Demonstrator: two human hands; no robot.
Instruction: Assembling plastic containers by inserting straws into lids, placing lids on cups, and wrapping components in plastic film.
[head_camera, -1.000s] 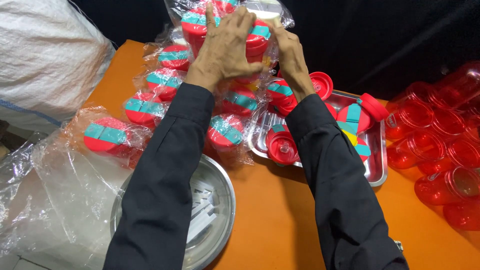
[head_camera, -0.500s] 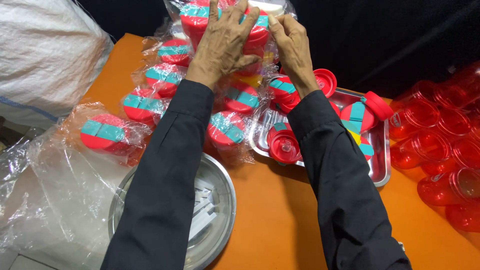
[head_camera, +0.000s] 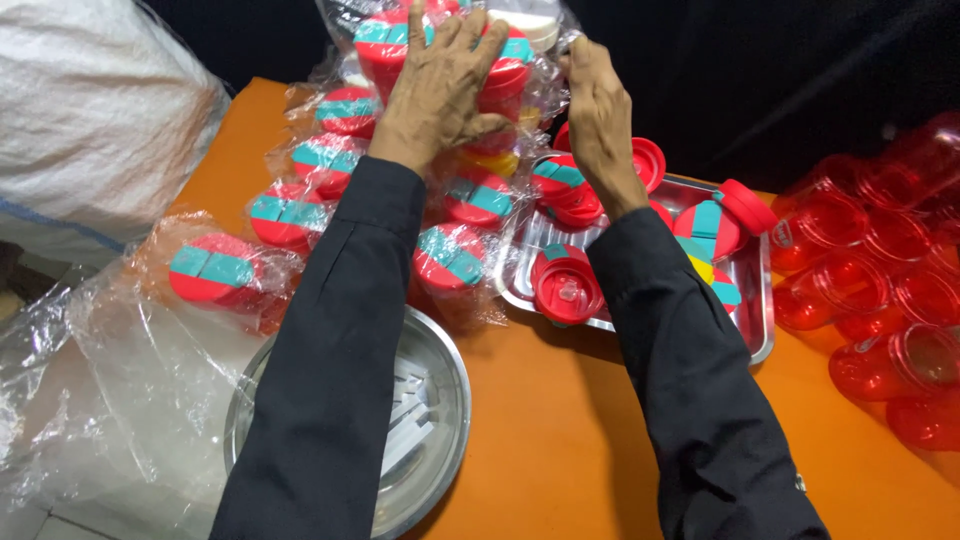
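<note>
Hands, left (head_camera: 440, 85) and right (head_camera: 600, 110), flank the bagged red lids (head_camera: 510, 60).

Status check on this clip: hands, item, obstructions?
Left hand flat on bagged red cup, fingers spread. Right hand at the bag's edge, fingers open. More bagged cups crowd alongside.

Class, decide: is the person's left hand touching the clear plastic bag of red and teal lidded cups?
Touching. The head view shows the left hand spread flat on the clear plastic bag of red and teal lidded cups, fingers pressed against the film.
</note>
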